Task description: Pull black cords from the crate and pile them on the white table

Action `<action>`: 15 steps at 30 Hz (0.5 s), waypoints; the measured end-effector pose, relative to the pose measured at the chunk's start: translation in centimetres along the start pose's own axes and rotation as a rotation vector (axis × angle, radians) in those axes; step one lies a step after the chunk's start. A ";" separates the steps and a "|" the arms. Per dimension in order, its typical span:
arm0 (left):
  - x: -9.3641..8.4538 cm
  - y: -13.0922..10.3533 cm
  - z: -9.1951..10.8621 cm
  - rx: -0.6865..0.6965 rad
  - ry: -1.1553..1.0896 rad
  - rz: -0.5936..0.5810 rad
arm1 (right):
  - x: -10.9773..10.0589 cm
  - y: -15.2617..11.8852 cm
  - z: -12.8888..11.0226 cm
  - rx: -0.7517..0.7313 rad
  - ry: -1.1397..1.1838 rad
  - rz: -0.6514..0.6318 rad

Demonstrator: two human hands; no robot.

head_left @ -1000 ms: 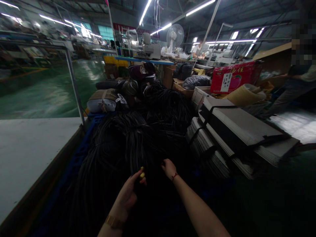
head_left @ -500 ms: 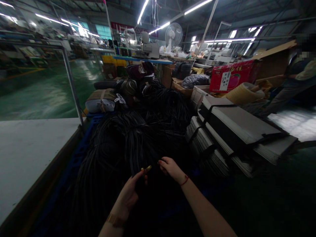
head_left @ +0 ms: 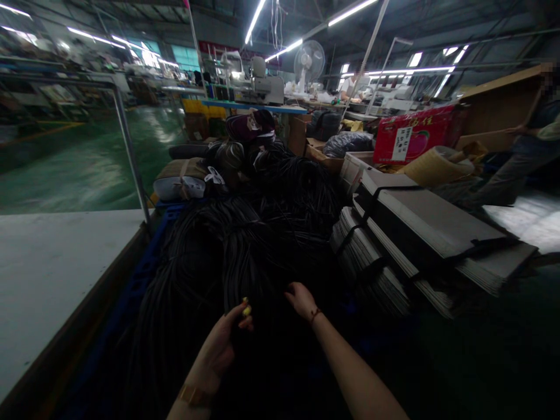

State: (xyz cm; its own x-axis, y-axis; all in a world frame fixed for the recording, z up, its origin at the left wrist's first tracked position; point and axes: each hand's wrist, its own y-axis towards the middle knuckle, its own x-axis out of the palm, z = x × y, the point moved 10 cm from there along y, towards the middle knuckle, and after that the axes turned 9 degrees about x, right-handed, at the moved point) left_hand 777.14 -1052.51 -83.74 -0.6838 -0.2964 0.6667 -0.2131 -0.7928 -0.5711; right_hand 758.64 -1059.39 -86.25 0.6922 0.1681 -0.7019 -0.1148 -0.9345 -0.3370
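Presently, black strips [head_left: 238, 245]: long, narrow, flat and dull-surfaced; heaped directly ahead of both hands and spreading past the left side of the left hand.
Strip layout: one thick skein arches over and falls in near-parallel lengths toward the left hand; looser loops lie farther ahead of the hands.
Left hand [head_left: 221, 338]: at the near edge of the heap, fingers bent, thumb side upward; yellow patches [head_left: 245, 306] show at the fingertips. Whether it grips a strip cannot be told.
Right hand [head_left: 301, 300]: over the dark part of the heap, fingers curled downward, apart from the left hand. Whether it grips a strip cannot be told.
Wrists: gold-coloured band [head_left: 195, 395] on the left, thin red bracelet [head_left: 315, 315] on the right.
Grey boards [head_left: 437, 216]: strapped stacks, right of the right hand.
Blue pallet [head_left: 170, 220]: edge visible beyond the left hand, to its left.
Change from half a second earlier: the gap between the fingertips of the two hands is wider; the heap keeps the same form.
Change at the far right: the person [head_left: 542, 137], well apart from the right hand, is cut off further by the frame edge.
Hidden: right fingertips merge into shadow; strip ends cannot be traced.
Hard to make out: everything directly below and between the hands, near black; the nature of the yellow patches, whether coverings or something held.
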 end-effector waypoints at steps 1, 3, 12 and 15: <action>0.2 -0.2 0.0 -0.010 0.003 -0.008 | 0.3 1.0 0.9 0.019 -0.075 0.051; 0.5 -0.4 0.0 -0.021 0.005 -0.011 | 1.4 1.9 2.0 0.025 -0.168 0.097; 0.0 0.0 0.0 0.009 0.032 0.016 | 0.6 1.4 2.8 -0.118 -0.288 0.236; -0.3 0.3 -0.2 0.025 0.061 0.020 | -0.2 2.1 3.5 -0.074 -0.249 0.296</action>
State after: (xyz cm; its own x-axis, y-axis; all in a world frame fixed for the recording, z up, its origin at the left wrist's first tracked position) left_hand 777.13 -1052.54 -84.23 -0.7291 -0.2800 0.6245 -0.1820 -0.8004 -0.5712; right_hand 755.74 -1060.32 -89.00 0.4415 -0.0499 -0.8959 -0.2259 -0.9725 -0.0572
